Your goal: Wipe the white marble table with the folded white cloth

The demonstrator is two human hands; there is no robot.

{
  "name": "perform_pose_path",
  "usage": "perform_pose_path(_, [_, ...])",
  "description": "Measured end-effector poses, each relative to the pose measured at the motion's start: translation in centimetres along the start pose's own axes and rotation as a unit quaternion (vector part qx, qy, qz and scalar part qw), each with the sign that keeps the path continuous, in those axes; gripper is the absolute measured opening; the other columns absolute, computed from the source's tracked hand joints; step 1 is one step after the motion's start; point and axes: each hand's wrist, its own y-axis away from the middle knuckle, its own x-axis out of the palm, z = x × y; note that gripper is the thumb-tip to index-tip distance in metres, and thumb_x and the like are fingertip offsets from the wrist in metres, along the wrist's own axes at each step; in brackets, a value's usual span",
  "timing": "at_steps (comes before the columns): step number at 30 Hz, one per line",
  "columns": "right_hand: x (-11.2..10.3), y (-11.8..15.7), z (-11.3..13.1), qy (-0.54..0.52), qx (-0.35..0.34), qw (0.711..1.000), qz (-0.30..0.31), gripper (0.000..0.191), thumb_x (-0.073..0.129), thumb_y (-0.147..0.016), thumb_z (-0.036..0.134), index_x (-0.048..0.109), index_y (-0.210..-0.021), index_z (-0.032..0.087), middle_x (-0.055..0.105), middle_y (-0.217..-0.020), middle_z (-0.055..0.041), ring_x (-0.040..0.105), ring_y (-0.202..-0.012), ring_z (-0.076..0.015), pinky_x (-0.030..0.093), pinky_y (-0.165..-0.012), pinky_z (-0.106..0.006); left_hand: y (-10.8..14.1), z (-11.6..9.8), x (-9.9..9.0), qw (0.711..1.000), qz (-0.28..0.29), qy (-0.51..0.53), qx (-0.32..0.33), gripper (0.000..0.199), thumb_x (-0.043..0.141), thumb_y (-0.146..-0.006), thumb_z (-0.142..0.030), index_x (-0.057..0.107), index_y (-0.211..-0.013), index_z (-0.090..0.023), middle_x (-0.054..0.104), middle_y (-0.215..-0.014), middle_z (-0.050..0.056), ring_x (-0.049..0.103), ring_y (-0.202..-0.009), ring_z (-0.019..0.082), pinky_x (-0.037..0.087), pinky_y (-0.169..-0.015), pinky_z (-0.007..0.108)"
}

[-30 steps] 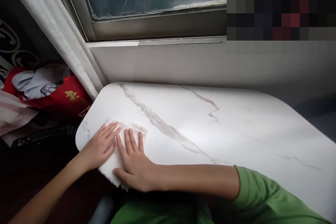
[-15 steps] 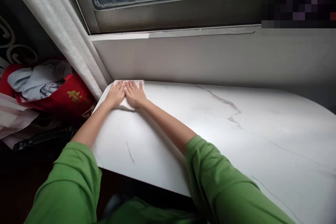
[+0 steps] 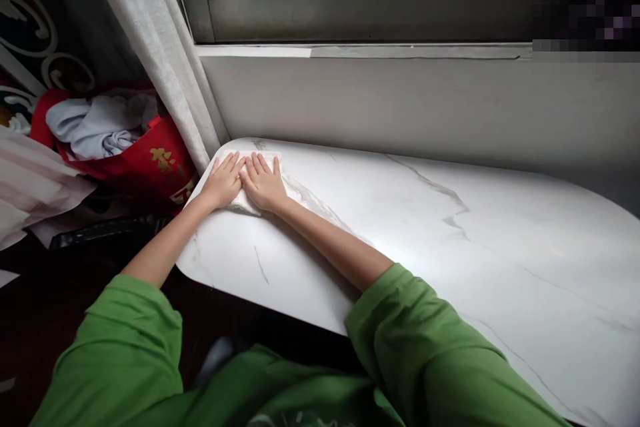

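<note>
white cloth (image 3: 243,201) flat at table's (image 3: 310,280) rounded far-left end. left hand (image 3: 223,184), right hand (image 3: 264,185): each grip open, palm down, pressing it, nothing pinched. judged light, soft, limp; best held flat, or gathered by an edge.

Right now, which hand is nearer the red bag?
Left: the left hand is on the cloth, toward the bag; the right hand is beside it, farther away.
</note>
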Motion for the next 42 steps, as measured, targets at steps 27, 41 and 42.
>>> perform_pose_path(27, [0.7,-4.8,-0.4,-0.017,0.037,0.998,-0.055,0.056,0.022,-0.1,0.031,0.029,-0.149,0.004,0.025,-0.156,-0.015,0.018,-0.145,-0.0267,0.0,-0.117,-0.051,-6.9,3.3,-0.8,0.998,0.054,0.011,-0.023,0.057,0.031,-0.093,-0.024,0.03,-0.149,-0.015,0.023,-0.158,0.008,0.018,-0.146,0.022,0.009,-0.118,0.048])
perform_pose_path(41, [0.2,-2.8,-1.7,0.016,0.016,0.995,-0.096,0.056,0.028,-0.1,0.037,0.034,-0.147,0.007,0.031,-0.154,-0.0177,0.026,-0.143,-0.0282,0.008,-0.116,-0.054,-6.2,2.0,0.0,1.0,0.01,0.007,0.008,0.056,0.032,-0.093,-0.024,0.032,-0.148,-0.017,0.025,-0.157,0.01,0.02,-0.145,0.023,0.009,-0.118,0.051])
perform_pose_path(42, [0.1,-1.7,-1.5,0.02,0.011,0.995,-0.097,0.056,0.029,-0.1,0.037,0.034,-0.147,0.006,0.031,-0.153,-0.0182,0.026,-0.143,-0.0288,0.009,-0.116,-0.055,-5.2,1.5,0.0,1.0,0.014,0.008,0.016,0.056,0.032,-0.093,-0.025,0.031,-0.148,-0.016,0.025,-0.157,0.01,0.019,-0.146,0.024,0.008,-0.118,0.05])
